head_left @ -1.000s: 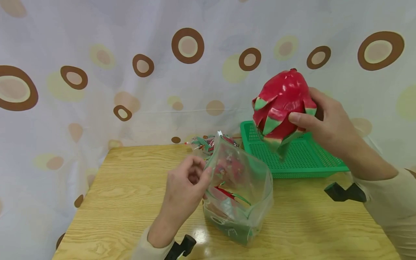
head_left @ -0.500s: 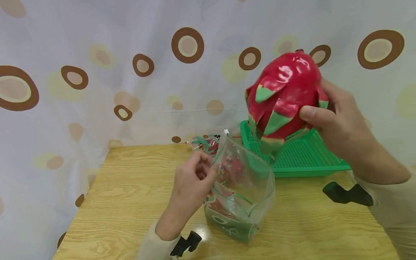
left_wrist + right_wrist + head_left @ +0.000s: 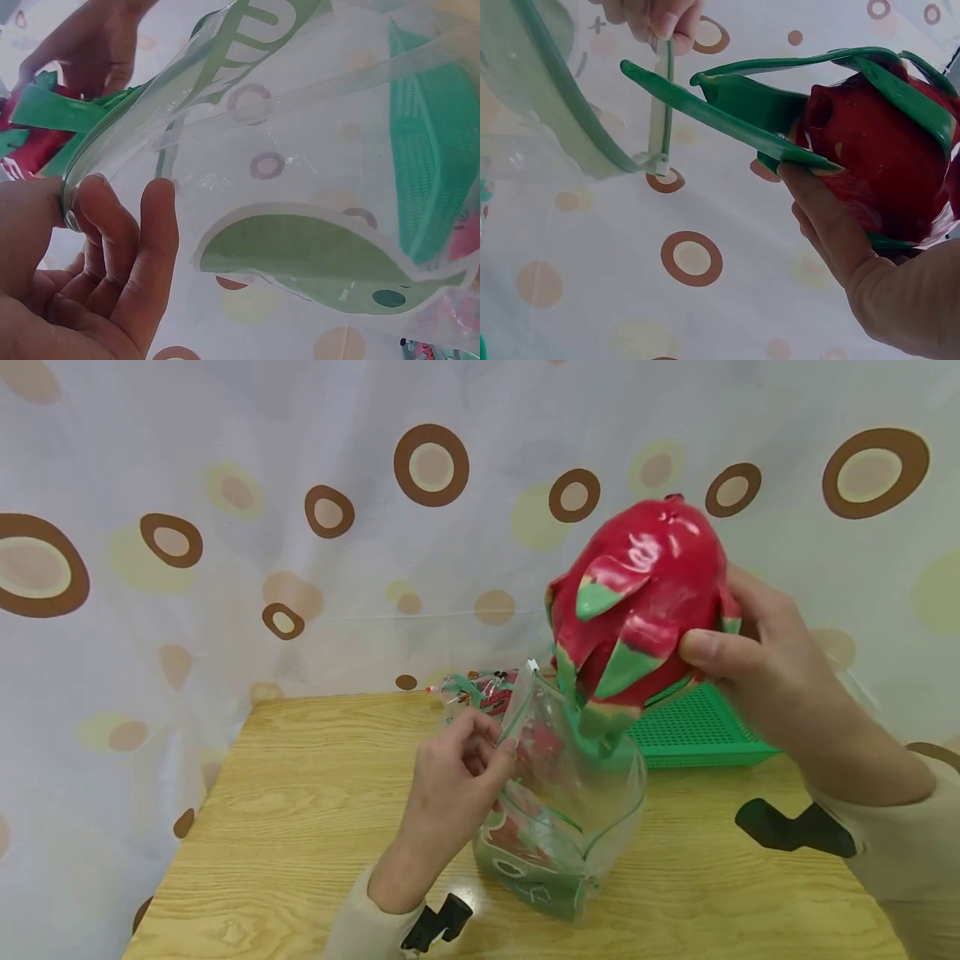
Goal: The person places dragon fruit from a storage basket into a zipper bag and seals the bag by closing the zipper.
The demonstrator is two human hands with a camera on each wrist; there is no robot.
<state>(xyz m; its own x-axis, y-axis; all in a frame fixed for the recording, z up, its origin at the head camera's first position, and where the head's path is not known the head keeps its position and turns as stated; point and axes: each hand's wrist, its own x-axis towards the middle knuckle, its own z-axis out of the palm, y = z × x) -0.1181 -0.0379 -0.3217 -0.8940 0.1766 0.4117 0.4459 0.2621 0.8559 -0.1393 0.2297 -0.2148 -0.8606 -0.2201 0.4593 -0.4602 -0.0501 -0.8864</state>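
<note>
My right hand (image 3: pixel 780 668) grips a glossy red model dragon fruit (image 3: pixel 645 602) with green-tipped scales. It is held in the air, its leafy tips pointing down toward the bag mouth. With thumb and fingers, my left hand (image 3: pixel 453 793) pinches the rim of a clear zip bag (image 3: pixel 618 802), which stands gaping on the table. Something red and green shows inside the bag, blurred by the plastic. In the right wrist view, long green leaves of the dragon fruit (image 3: pixel 885 142) point at the bag's zip edge (image 3: pixel 604 146). The left wrist view shows a green print on the bag (image 3: pixel 285 247).
A green mesh basket (image 3: pixel 697 735) stands behind the bag to the right, partly hidden by the dragon fruit. Behind my left hand lies a clear printed package (image 3: pixel 483 689). The wooden table (image 3: pixel 300 793) ends at a patterned cloth backdrop (image 3: pixel 360 635).
The dragon fruit rose and came nearer, then moved left and down, now over the bag mouth. My left hand shifted slightly right with the bag's rim still pinched.
</note>
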